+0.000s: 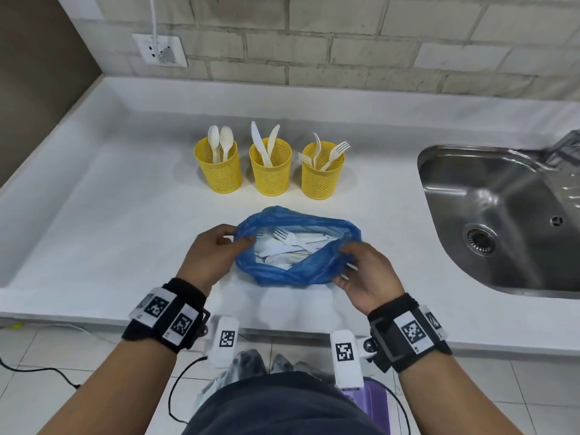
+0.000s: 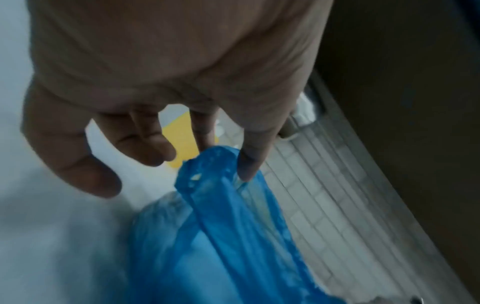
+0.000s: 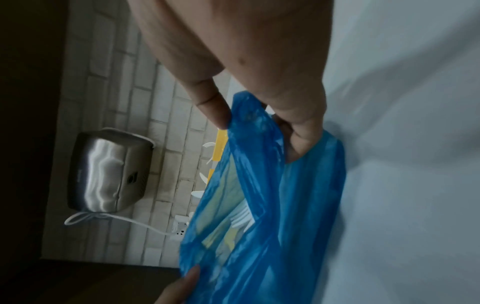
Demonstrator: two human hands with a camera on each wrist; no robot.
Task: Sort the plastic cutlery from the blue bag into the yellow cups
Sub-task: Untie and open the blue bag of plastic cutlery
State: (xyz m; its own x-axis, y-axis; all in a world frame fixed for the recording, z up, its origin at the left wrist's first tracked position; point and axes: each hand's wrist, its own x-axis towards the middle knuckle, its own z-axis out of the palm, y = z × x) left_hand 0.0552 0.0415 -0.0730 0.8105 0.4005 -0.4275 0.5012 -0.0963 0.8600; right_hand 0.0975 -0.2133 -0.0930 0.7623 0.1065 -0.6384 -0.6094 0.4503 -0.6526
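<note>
A blue plastic bag [image 1: 301,271] lies open on the white counter [image 1: 125,215] with white cutlery [image 1: 288,243] inside, a fork on top. My left hand [image 1: 216,246] pinches the bag's left rim [image 2: 215,164] between thumb and fingers. My right hand [image 1: 361,271] pinches the right rim [image 3: 249,117]. Behind the bag stand three yellow mesh cups: the left cup [image 1: 219,171] holds spoons, the middle cup [image 1: 270,171] holds knives, the right cup [image 1: 321,174] holds forks.
A steel sink [image 1: 502,215] is set into the counter at the right. A brick wall with a socket [image 1: 160,50] and a cable runs along the back. A steel hand dryer [image 3: 109,172] hangs on that wall. The counter's front edge is near my wrists.
</note>
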